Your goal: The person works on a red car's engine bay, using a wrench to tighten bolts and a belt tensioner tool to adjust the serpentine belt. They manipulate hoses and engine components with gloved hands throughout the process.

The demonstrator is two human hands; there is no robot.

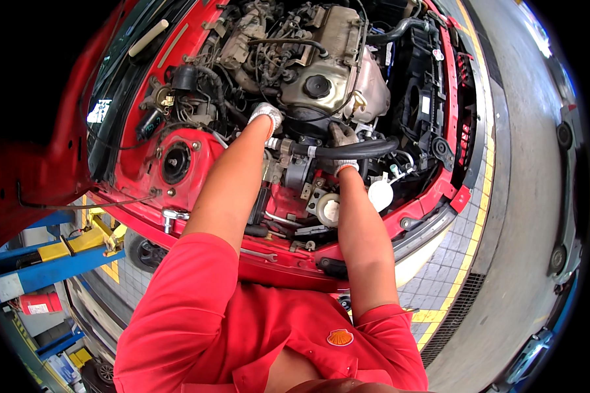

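Both my arms reach into the engine bay of a red car. My left hand (267, 116), in a white knit glove, is down beside the left side of a black timing cover (306, 120) at the near end of the engine; its fingers are hidden. My right hand (343, 135), in a glove with a dark, dirty palm, has bent fingers against the right edge of that cover. A thick black hose (367, 149) crosses in front of the right wrist. The metal valve cover (337, 39) with a black oil cap (317, 86) lies just beyond.
A ratchet (175, 216) and a combination wrench (259, 254) lie on the red fender edge nearest me. A round strut mount (176, 162) is left of my arm, a white round reservoir (380, 195) right. The raised hood (39, 150) is far left, near a blue lift arm (52, 270).
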